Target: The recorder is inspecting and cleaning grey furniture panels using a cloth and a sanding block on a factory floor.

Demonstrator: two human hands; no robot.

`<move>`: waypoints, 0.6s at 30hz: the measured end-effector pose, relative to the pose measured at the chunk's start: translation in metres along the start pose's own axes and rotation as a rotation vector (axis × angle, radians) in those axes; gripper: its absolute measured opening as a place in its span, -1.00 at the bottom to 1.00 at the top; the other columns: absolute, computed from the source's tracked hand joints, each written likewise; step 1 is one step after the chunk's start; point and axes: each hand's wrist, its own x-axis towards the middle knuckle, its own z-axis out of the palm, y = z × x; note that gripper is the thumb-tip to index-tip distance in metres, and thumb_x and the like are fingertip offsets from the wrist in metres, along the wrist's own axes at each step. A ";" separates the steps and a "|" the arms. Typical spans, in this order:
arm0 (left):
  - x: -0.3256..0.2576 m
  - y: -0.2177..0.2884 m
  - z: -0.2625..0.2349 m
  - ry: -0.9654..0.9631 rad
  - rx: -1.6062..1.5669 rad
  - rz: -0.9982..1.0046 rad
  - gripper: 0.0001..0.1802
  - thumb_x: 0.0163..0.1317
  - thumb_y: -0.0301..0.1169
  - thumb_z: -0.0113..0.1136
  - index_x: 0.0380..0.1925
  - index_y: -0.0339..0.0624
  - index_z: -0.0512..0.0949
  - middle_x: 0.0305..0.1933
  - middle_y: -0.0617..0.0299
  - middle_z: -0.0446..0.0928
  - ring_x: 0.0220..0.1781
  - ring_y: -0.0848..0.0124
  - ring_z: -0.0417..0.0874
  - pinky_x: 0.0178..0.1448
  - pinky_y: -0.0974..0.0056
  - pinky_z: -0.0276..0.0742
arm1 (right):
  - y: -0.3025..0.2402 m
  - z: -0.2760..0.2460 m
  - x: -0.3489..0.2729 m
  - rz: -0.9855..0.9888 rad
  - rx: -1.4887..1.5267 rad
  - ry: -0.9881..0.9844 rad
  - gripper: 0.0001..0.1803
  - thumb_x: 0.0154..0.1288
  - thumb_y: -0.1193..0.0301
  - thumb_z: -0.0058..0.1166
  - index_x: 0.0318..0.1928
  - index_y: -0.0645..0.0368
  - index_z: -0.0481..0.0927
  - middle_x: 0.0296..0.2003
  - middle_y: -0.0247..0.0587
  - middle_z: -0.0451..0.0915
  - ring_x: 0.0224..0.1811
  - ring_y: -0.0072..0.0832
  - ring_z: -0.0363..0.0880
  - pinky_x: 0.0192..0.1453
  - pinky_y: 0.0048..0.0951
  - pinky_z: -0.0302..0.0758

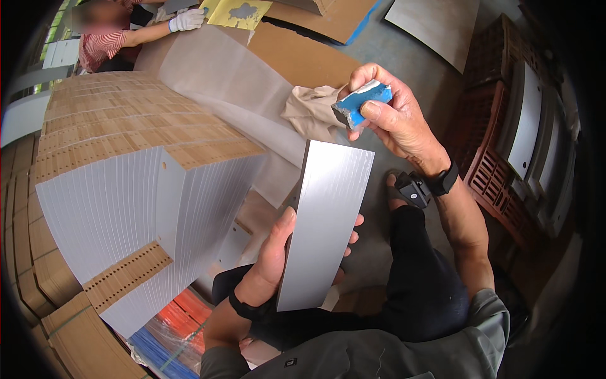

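Observation:
A flat, narrow grey board (328,215) stands tilted in front of my body. My left hand (274,249) grips it by its edges, with the thumb on the left side and fingertips showing at the right. Above the board's far end, my right hand (404,123) pinches a worn blue foam block (364,104) between thumb and fingers. The block has a dark end and ragged whitish edges, and does not touch the board. A crumpled beige cloth (309,112) lies just beyond the board.
To the left stands a large stack of grey-faced boards (120,215) with wood-coloured edges. Red plastic crates (492,167) with grey panels are at the right. Far left, a co-worker's gloved hand (187,20) is at a yellow sheet (237,16). Cardboard (303,57) lies beyond the cloth.

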 end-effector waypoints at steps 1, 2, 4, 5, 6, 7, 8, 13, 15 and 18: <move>-0.001 0.000 0.000 0.019 0.004 -0.013 -0.04 0.50 0.30 -0.35 0.50 -0.39 0.14 0.43 -0.25 0.36 0.29 0.14 0.58 0.31 0.08 0.55 | -0.005 0.008 -0.002 -0.009 -0.110 0.034 -0.63 0.32 0.35 0.34 0.04 0.18 0.51 -0.05 -0.15 0.64 -0.14 -0.54 0.67 -0.11 -0.44 0.73; -0.001 0.000 0.001 0.024 0.004 -0.017 -0.04 0.50 0.30 -0.35 0.50 -0.39 0.14 0.43 -0.25 0.36 0.29 0.14 0.58 0.31 0.08 0.55 | -0.009 0.013 -0.003 -0.017 -0.220 0.068 -0.52 0.27 0.30 0.37 0.12 0.17 0.50 -0.05 -0.19 0.61 -0.08 -0.56 0.64 -0.03 -0.46 0.72; 0.001 -0.001 0.002 0.014 0.000 -0.011 -0.05 0.50 0.29 -0.35 0.49 -0.39 0.15 0.44 -0.23 0.36 0.29 0.15 0.58 0.32 0.09 0.55 | -0.010 0.013 -0.005 -0.109 -0.387 0.066 -0.56 0.29 0.38 0.36 0.13 0.15 0.52 -0.07 -0.25 0.63 -0.05 -0.57 0.64 -0.01 -0.48 0.68; 0.002 -0.001 0.003 0.017 0.002 -0.015 -0.05 0.50 0.29 -0.35 0.49 -0.39 0.15 0.44 -0.23 0.36 0.29 0.15 0.58 0.32 0.09 0.55 | -0.011 0.013 -0.006 -0.203 -0.559 0.061 -0.58 0.30 0.47 0.34 0.14 0.13 0.54 -0.09 -0.30 0.64 -0.02 -0.58 0.63 0.02 -0.50 0.64; 0.002 -0.001 0.003 0.033 0.022 -0.012 -0.05 0.50 0.28 -0.36 0.51 -0.37 0.11 0.43 -0.31 0.34 0.27 0.09 0.59 0.29 0.05 0.57 | -0.013 0.015 -0.007 -0.203 -0.556 0.064 -0.58 0.30 0.47 0.34 0.14 0.13 0.54 -0.09 -0.30 0.64 -0.02 -0.58 0.63 0.02 -0.50 0.64; 0.003 -0.001 0.004 0.049 0.042 -0.008 -0.06 0.51 0.27 -0.37 0.53 -0.35 0.07 0.42 -0.39 0.32 0.24 0.02 0.60 0.27 0.01 0.59 | -0.017 0.018 -0.008 -0.187 -0.566 0.069 -0.58 0.29 0.47 0.36 0.13 0.13 0.55 -0.09 -0.33 0.63 -0.02 -0.61 0.62 0.03 -0.52 0.61; 0.003 -0.002 0.004 0.050 0.043 -0.010 -0.06 0.51 0.27 -0.37 0.53 -0.35 0.07 0.42 -0.39 0.32 0.24 0.02 0.60 0.27 0.01 0.59 | -0.019 0.020 -0.010 -0.170 -0.577 0.073 -0.58 0.27 0.46 0.38 0.11 0.14 0.55 -0.08 -0.37 0.62 -0.02 -0.63 0.61 0.05 -0.54 0.57; 0.004 -0.003 0.002 0.031 -0.013 -0.019 -0.05 0.50 0.29 -0.35 0.49 -0.38 0.17 0.45 -0.22 0.35 0.29 0.18 0.57 0.32 0.11 0.54 | -0.022 0.023 -0.013 -0.293 -0.716 0.040 -0.59 0.24 0.44 0.42 0.05 0.15 0.55 -0.08 -0.39 0.61 -0.07 -0.67 0.59 -0.03 -0.57 0.56; 0.005 -0.003 0.001 0.034 -0.019 -0.023 -0.06 0.51 0.29 -0.35 0.49 -0.38 0.17 0.45 -0.22 0.35 0.28 0.18 0.57 0.31 0.11 0.54 | -0.025 0.025 -0.013 -0.292 -0.782 0.005 -0.60 0.23 0.42 0.44 0.02 0.15 0.55 -0.11 -0.40 0.62 -0.11 -0.69 0.59 -0.07 -0.58 0.55; 0.005 -0.003 0.002 0.041 -0.010 -0.022 -0.06 0.51 0.29 -0.35 0.49 -0.38 0.16 0.44 -0.22 0.35 0.27 0.19 0.57 0.30 0.12 0.55 | -0.024 0.025 -0.012 -0.269 -0.786 -0.002 -0.61 0.21 0.38 0.49 -0.03 0.14 0.59 -0.18 -0.42 0.64 -0.23 -0.71 0.57 -0.13 -0.59 0.54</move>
